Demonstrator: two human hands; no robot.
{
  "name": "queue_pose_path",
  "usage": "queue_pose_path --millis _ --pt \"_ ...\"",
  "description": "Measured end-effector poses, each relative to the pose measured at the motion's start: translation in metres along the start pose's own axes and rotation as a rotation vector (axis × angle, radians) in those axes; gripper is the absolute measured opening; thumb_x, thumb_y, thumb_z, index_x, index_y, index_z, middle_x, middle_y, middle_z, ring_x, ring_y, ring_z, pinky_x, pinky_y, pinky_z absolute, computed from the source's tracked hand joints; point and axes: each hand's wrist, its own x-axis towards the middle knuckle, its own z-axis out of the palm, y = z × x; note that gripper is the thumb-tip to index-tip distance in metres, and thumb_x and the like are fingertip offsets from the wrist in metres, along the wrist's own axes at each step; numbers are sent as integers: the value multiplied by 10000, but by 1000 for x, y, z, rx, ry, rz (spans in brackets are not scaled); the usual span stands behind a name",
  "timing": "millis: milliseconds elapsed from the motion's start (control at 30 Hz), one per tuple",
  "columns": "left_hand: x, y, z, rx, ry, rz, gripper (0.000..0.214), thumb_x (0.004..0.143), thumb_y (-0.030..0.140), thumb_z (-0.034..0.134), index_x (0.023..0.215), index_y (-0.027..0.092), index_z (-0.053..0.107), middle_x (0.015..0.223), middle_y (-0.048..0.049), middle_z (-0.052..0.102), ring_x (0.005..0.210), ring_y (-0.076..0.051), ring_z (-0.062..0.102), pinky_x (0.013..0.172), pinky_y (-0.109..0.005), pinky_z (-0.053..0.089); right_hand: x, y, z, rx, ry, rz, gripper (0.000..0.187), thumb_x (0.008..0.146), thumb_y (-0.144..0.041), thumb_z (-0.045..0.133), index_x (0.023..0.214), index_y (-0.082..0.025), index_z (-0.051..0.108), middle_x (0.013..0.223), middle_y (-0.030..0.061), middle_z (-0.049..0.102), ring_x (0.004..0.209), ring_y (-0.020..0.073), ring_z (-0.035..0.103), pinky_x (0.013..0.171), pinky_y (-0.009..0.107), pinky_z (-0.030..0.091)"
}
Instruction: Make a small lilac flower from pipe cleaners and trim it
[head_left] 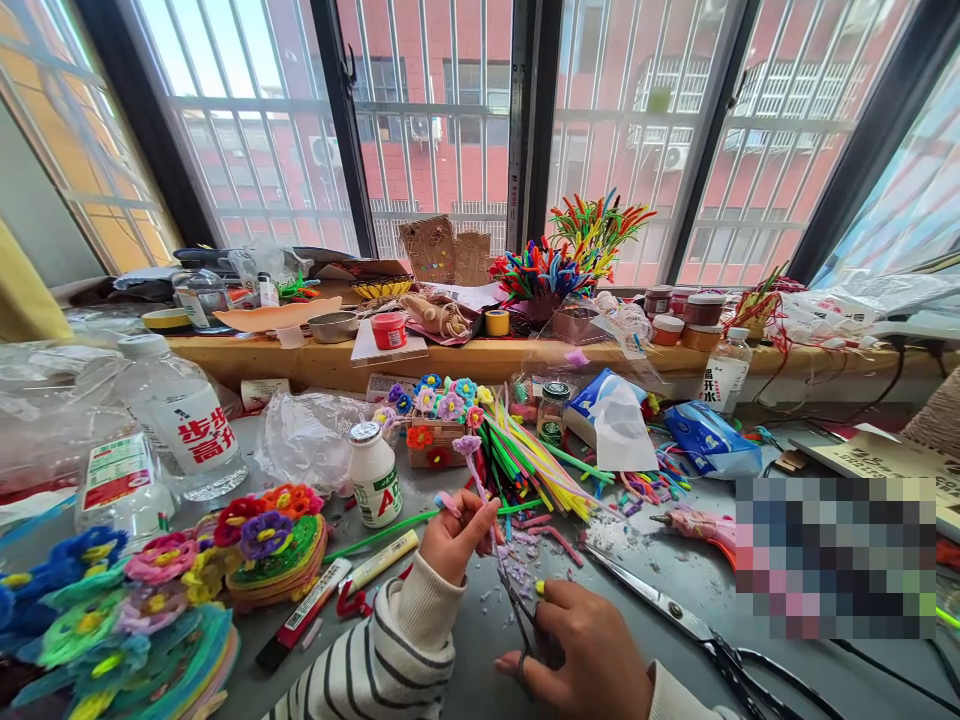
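My left hand (pixel 456 535) pinches the stem of a small purple pipe-cleaner flower (pixel 467 446), holding it upright over the grey table. My right hand (pixel 585 655) grips small dark scissors (pixel 517 605), whose blades point up towards the stem just below my left fingers. Tiny purple trimmings (pixel 517 578) lie on the table between both hands. A bundle of green and yellow pipe cleaners (pixel 529 462) lies just behind my left hand.
Stacks of finished felt-and-pipe-cleaner flowers (pixel 150 590) fill the left. A white bottle (pixel 374 475), a glue stick (pixel 379 562), large scissors (pixel 675 610), a pink glue gun (pixel 701 525), a basket of flowers (pixel 435 425) and water bottles (pixel 184 415) surround the hands. The wooden sill (pixel 487 355) is cluttered.
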Motion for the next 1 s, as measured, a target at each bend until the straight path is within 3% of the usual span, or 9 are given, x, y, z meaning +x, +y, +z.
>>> queue_pose_path --millis 467,767,1000 --pt "2 -1 -1 -73 61 -28 320 513 368 649 533 153 413 374 32 553 298 -45 414 340 -160 304 1 5 7 -48 79 -29 317 668 -413 559 460 -179 510 523 1 537 489 112 493 434 227 254" --pt "0 2 3 -144 96 -74 311 443 320 699 595 120 517 426 18 571 380 -63 478 386 -168 357 2 5 5 -36 74 5 303 679 -367 562 450 -173 517 518 7 544 489 110 503 439 218 268" --pt "4 -2 -1 -174 112 -141 312 381 328 722 534 117 551 408 18 570 344 -40 431 358 -156 310 1 6 6 7 80 16 300 704 -332 546 450 -175 521 513 3 544 494 110 512 455 219 273"
